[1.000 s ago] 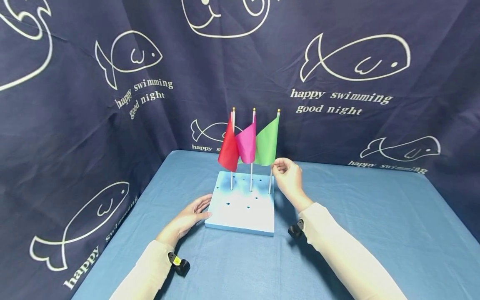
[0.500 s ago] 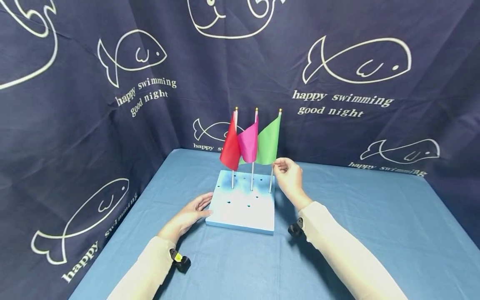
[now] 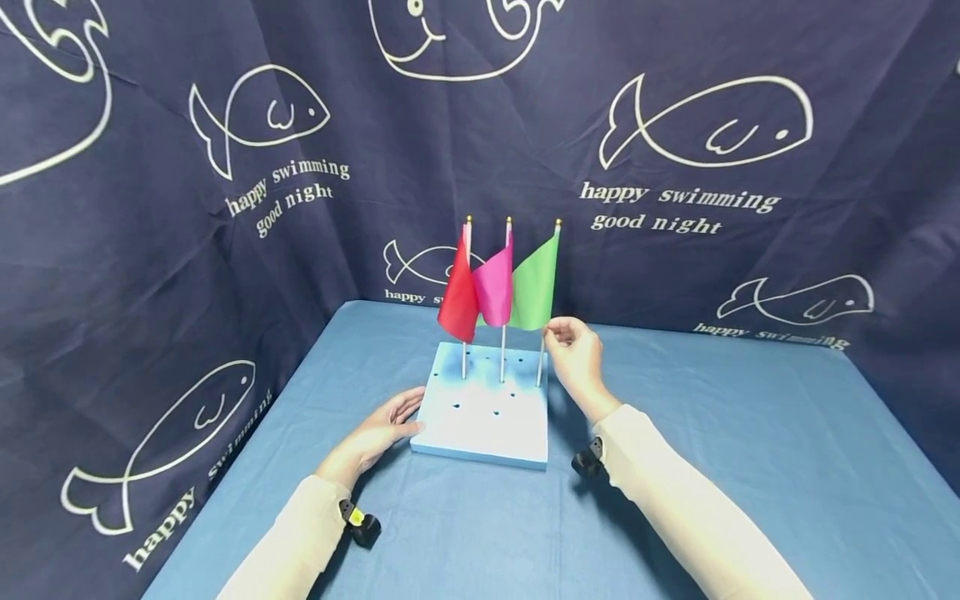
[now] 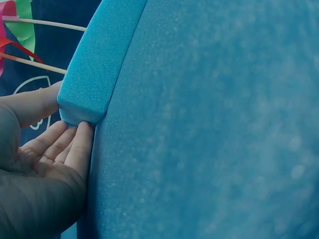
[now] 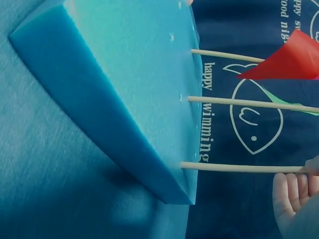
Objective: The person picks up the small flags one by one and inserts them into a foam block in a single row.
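My right hand (image 3: 576, 350) pinches the stick of the green flag (image 3: 536, 287) just below its cloth. That stick stands upright in a hole near the right edge of a light-blue foam board (image 3: 480, 433). To its left, a pink flag (image 3: 495, 287) and a red flag (image 3: 459, 296) stand in the same row of holes. My left hand (image 3: 381, 429) rests against the board's left side. In the left wrist view, its thumb lies at the upper edge of the foam, with the relaxed fingers (image 4: 79, 149) touching the side face. The right wrist view shows three sticks rising from the board.
Several small holes, one at the front (image 3: 496, 412), dot the board around the flags. Blue cloth (image 3: 720, 433) covers the table. A dark-blue curtain (image 3: 480, 142) with white fish drawings hangs behind and at the left. Each wrist carries a small black camera (image 3: 365, 530).
The view shifts slightly. Both hands keep their places at the board and at the green flag's stick, and the three flags stay standing.
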`<control>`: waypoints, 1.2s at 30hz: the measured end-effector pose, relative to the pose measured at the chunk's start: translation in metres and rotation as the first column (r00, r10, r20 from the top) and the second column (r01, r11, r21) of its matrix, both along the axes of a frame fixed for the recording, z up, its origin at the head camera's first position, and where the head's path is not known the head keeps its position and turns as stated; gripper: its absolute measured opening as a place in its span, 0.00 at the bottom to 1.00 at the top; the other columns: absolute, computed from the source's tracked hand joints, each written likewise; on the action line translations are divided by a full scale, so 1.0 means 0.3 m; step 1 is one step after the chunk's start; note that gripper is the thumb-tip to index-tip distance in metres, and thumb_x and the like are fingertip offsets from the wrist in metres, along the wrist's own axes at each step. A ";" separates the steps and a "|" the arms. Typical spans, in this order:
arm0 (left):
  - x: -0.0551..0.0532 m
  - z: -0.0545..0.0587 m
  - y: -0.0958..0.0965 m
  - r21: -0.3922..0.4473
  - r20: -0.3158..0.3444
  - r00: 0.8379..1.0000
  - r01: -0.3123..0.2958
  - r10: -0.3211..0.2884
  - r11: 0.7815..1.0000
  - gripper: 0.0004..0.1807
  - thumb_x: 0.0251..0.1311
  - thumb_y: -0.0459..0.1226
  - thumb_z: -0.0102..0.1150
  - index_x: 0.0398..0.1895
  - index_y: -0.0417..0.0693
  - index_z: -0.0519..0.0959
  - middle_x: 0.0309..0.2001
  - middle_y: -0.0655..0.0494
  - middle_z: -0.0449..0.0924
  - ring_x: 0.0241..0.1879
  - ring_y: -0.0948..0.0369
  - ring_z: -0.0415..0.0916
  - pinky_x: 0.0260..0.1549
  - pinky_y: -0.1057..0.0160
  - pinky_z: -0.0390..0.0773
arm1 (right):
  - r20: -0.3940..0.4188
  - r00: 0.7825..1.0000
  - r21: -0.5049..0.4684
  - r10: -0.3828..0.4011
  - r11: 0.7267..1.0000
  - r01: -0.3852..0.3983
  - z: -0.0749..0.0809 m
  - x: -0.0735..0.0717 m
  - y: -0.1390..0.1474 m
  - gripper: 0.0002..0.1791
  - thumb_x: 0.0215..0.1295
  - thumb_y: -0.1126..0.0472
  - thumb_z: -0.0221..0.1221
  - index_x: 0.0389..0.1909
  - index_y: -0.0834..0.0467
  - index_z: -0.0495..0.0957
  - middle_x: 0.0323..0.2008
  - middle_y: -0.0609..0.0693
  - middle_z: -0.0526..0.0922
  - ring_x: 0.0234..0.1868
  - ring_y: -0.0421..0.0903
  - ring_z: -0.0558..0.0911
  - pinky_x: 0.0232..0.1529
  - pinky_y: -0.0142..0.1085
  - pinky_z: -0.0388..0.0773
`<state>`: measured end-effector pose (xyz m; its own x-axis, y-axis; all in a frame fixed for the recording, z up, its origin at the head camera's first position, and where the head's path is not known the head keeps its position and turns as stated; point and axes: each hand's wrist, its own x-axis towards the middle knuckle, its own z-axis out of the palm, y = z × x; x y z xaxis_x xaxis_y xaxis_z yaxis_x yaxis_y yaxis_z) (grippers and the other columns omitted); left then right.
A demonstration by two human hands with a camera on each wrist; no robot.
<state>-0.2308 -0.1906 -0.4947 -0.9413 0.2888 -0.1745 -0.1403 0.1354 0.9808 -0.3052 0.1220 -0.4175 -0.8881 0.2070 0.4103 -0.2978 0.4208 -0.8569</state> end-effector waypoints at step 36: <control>0.013 0.118 0.065 -0.604 -0.259 0.956 -0.050 -0.137 0.796 0.37 0.67 0.32 0.54 0.76 0.40 0.51 0.74 0.35 0.50 0.74 0.39 0.47 0.70 0.38 0.52 | 0.166 0.982 0.203 0.089 0.971 -0.122 -0.015 0.060 0.165 0.19 0.64 0.58 0.63 0.52 0.64 0.79 0.48 0.61 0.84 0.47 0.56 0.83 0.50 0.46 0.81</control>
